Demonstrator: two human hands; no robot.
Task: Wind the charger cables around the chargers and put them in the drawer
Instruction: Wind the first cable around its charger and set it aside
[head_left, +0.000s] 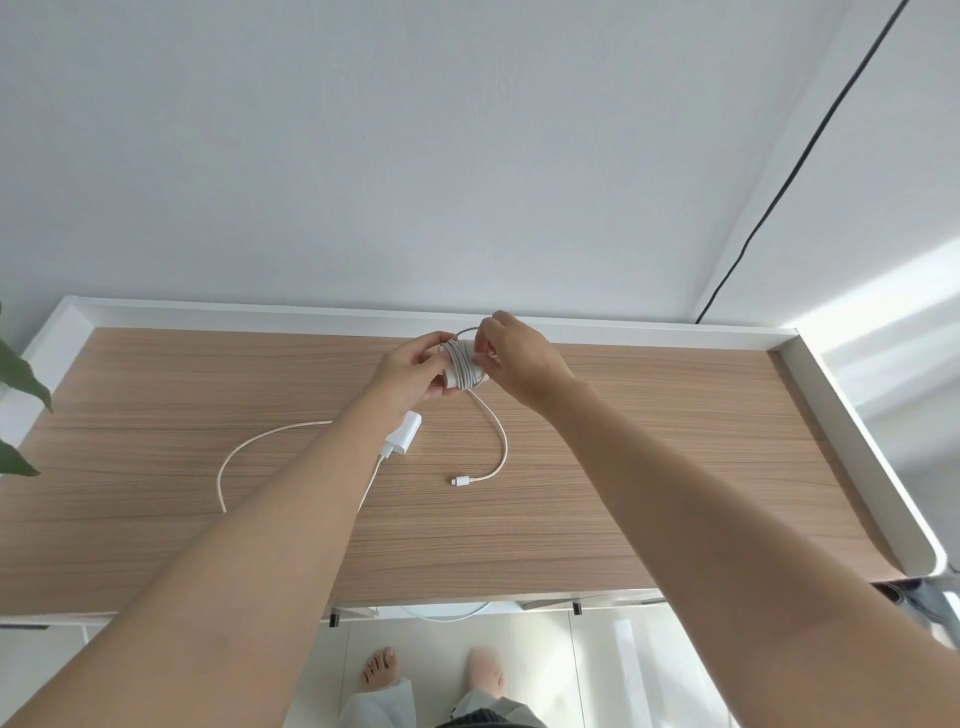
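A person stands at a wood-topped desk with a raised white rim, both bare arms stretched out over it. The left hand is closed around a white charger, held above the far middle of the desk, with several turns of white cable already wrapped around its body. The right hand pinches a loop of that same cable just beside the charger, fingers pressed together on the strand where it arcs over the top. The unwound tail of the cable hangs from the charger down to the desk, curving toward the person and ending in a small white connector lying flat on the wood.

A second charger rests on the desk nearer the person than the held one, partly hidden by the left forearm. Its own cable sweeps in a wide loose curve to the left across the wood, unwound. A black cord runs down the wall behind the desk's far right corner. Green leaves show at the desk's left edge. Bare feet are visible on the pale floor below the near edge.
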